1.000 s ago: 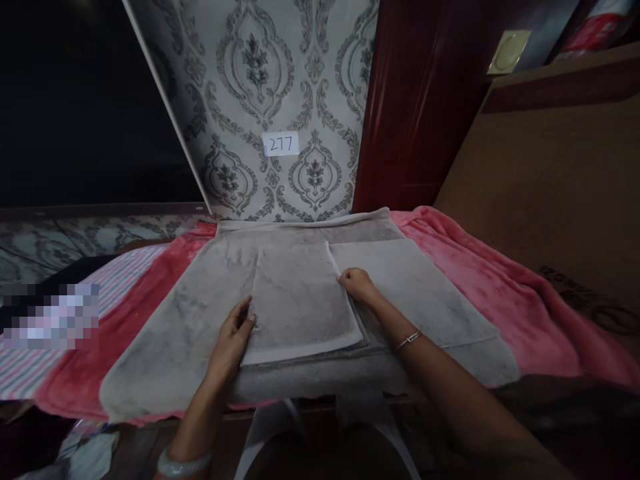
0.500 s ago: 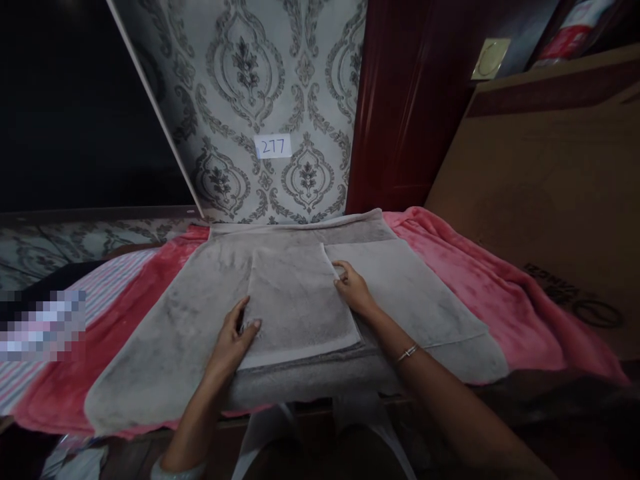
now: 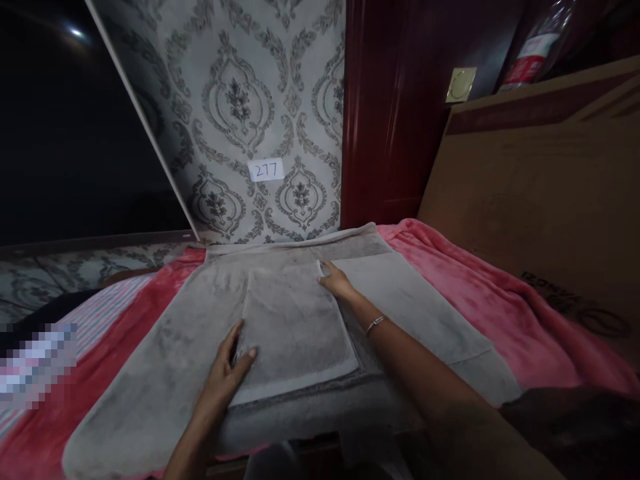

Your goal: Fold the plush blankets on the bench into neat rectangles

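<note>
A folded grey towel [image 3: 295, 333] lies on a larger grey plush cloth [image 3: 165, 360], with its paler hem facing me. My left hand [image 3: 231, 367] rests at the towel's left edge, thumb and forefinger spread apart and the other fingers partly hidden. At the towel's far right corner is my right hand [image 3: 336, 281], its thumb and fingers closed around the edge. A bracelet circles my right wrist. The towel's layers show along its right side.
A pink blanket [image 3: 450, 300] lies under the grey cloth. Behind stand a patterned wall with a paper label [image 3: 266, 169] and a dark red door panel [image 3: 385, 113]. A dark screen [image 3: 85, 133] is at left, a cardboard box [image 3: 540, 200] with a bottle [image 3: 535, 57] above it at right.
My right hand has moved up along the towel's right edge to its far corner. My left hand stays by the left edge. The camera view has tilted slightly upward.
</note>
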Available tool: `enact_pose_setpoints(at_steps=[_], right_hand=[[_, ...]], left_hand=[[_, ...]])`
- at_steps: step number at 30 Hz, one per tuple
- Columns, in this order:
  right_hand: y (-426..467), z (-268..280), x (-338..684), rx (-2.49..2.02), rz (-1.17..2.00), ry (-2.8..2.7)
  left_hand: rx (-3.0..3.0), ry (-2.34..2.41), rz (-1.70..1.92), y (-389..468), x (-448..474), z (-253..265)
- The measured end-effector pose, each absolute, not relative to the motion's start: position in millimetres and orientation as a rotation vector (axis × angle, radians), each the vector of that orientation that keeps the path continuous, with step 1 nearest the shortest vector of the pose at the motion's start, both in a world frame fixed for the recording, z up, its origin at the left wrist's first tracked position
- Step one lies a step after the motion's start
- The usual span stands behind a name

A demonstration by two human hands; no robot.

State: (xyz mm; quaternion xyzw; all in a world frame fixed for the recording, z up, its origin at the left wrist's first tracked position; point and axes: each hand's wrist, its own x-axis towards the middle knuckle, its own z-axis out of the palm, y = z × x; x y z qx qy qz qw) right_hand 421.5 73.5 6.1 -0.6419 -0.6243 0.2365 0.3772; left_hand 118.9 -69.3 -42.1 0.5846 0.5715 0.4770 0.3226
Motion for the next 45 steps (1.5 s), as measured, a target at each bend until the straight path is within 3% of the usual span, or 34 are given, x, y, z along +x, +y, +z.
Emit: enact_pose_setpoints(at_steps=[16,32,38,41,45], right_hand=[[68,-12,418,-1.667,0.539,-1.561],[-43,-30,440,-1.582,0.492,-1.780],[-63,-6,428,-1.664,0.325,-1.905],[-75,1,414,-1.461,0.232,-2.095],[-92,-13,409,-1.317,0.404,-2.311]], left_hand=[[1.752,1.512,1.050,-85,120,-23],[1.827,1.533,1.034,-87,127,-19],[2.111,1.699,0.976,-86,126,-8],[2.457,1.648,0.805,-89,140,0],[2.603,1.524,0.408,-99,159,-6]])
